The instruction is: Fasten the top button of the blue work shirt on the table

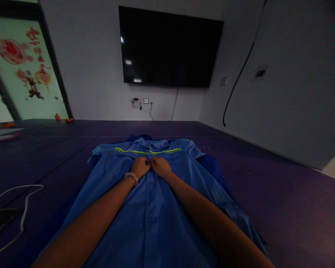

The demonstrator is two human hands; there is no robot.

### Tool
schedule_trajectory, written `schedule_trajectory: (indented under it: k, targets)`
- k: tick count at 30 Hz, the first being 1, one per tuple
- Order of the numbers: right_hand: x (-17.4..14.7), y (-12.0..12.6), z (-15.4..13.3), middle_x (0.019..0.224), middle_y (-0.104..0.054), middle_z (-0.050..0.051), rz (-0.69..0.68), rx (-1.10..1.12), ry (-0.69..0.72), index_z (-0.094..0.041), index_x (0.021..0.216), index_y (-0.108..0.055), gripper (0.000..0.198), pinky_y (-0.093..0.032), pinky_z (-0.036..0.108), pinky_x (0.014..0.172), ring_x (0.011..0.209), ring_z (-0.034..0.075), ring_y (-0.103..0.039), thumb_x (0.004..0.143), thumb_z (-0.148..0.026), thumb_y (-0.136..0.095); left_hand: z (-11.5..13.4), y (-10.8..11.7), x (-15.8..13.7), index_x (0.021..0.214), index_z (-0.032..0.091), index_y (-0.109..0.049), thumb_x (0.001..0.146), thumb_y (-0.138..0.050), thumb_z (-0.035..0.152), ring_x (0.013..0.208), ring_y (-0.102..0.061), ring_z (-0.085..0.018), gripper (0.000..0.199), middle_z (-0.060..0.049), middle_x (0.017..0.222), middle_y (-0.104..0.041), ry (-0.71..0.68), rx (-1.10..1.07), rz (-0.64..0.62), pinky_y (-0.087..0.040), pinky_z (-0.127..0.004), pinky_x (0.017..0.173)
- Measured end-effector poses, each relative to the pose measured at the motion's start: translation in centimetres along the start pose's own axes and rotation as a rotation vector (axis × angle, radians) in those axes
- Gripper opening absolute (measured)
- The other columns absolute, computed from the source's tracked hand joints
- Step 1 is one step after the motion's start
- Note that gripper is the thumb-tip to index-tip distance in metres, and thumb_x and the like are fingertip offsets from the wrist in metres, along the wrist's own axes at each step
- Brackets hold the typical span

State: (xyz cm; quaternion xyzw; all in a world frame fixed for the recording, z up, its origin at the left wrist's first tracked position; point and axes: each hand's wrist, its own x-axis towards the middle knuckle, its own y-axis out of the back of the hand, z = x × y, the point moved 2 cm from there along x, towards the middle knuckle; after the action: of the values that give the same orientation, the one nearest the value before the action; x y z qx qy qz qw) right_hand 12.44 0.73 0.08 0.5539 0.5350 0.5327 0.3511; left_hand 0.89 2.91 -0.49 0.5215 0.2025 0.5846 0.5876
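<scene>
A: Grip status?

B: Left hand (141,167) and right hand (161,166) both clamped on front placket (146,208) of light-blue button-up work shirt (170,223), fingertips curled in and meeting at the seam; anything between them hidden by knuckles, can't tell

A: Shirt where?

B: Spread front up, dead centre on purple seamed surface (268,197), on top of darker blue garment (212,167) poking out at 3 and 12; collar (159,144) at 12, toward wall-mounted TV (170,48)

A: Long axis?

B: 12-to-6, placket on same line, running toward 6 from the fingers, lower hem not visible

A: Nearer hand?

B: Call it a tie: left on the 9 side of placket, right on the 3 side, both touching

A: Relation that matters?

B: Judging from here, fingertips vs button line: upper button (151,182) just off fingers at 6, lower button (151,218) farther down same line; yellow-green piping (166,151) just past fingers at 12

A: Clutter?

B: White cable (26,212) and dark phone-like slab (2,219) around 8, well apart from both hands
</scene>
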Motion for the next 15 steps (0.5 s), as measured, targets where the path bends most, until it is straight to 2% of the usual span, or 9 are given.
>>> schedule_trajectory:
  k: [15]
  targets:
    - [-0.05,-0.05,-0.01,0.101,-0.066,0.009,0.007,-0.005,0.022,-0.018,0.101,-0.059,0.031,-0.040,0.026,0.072,0.092,0.020,-0.061,0.094,-0.029,-0.031,-0.22,-0.11,0.09,0.068,0.014,-0.061,0.078,-0.052,0.020,0.064,-0.055,-0.016,0.015,-0.005,0.066,-0.061,-0.020,-0.017,-0.028,-0.029,-0.025,0.054]
